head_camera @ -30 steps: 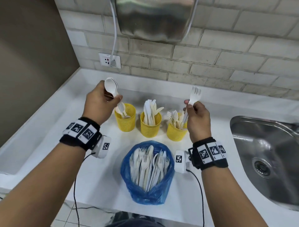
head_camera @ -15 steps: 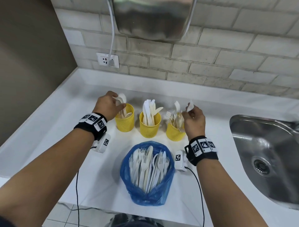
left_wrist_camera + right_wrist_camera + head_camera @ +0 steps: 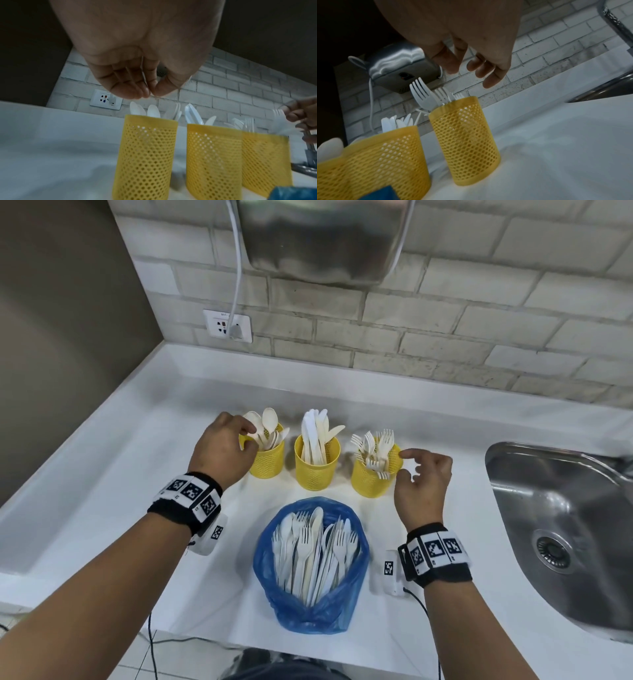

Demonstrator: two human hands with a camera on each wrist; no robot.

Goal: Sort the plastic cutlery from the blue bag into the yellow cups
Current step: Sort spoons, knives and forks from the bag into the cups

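**Yellow cups filling, bag still half full**

White plastic cutlery (image 3: pixel 313 549) stood upright in the blue bag (image 3: pixel 310 607), near the front edge of the counter (image 3: pixel 113 491). Behind it, the left cup (image 3: pixel 267 455) held spoons, the middle cup (image 3: pixel 317 465) knives and the right cup (image 3: pixel 373 475) forks.

The left hand (image 3: pixel 221 451) hovered at the spoon cup; the right hand (image 3: pixel 423 486) hung beside the fork cup, fingers spread and empty. Both looked to be at the end of a drop-off, so the next move probably called for reaching down to the bag.

Only the left wrist view showed the left thumb and fingertips (image 3: pixel 145 90) pressed together; whether they pinched a handle I could not tell.
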